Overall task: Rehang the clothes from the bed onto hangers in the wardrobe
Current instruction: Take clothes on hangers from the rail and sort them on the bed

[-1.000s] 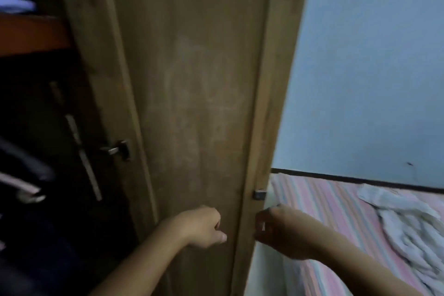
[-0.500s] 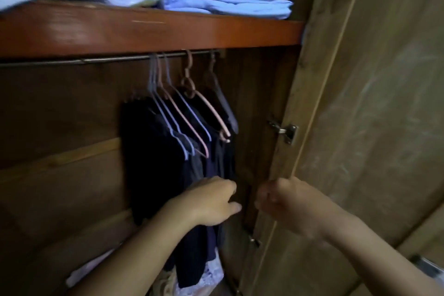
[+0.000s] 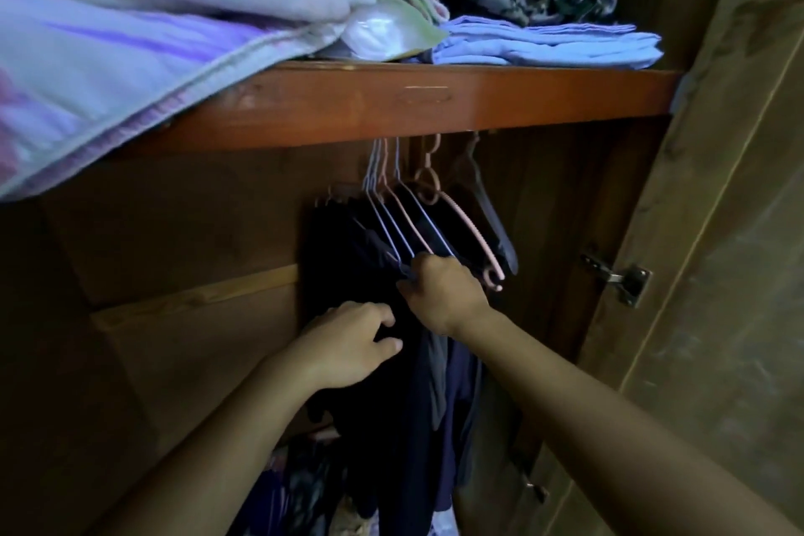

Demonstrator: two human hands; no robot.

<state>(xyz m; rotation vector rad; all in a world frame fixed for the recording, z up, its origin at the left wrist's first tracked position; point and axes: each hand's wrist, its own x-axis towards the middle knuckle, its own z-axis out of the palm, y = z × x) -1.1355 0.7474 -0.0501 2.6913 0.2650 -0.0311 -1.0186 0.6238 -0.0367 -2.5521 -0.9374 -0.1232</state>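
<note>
Under the orange-brown shelf (image 3: 391, 104) hang about six hangers (image 3: 404, 226), thin lilac and pink ones plus a dark one, some carrying dark clothes (image 3: 348, 274). Two hands reach in: the left hand (image 3: 352, 344) rests loosely curled on the dark fabric, and the right hand (image 3: 443, 292) grips the hangers' lower ends. Folded bedding (image 3: 130, 48) and blue cloth (image 3: 548, 44) lie on the shelf; the wooden wardrobe door (image 3: 718, 231) stands open at right.

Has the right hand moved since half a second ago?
Yes. The right hand has gone up and left from beside the door hinge to the hangers.
</note>
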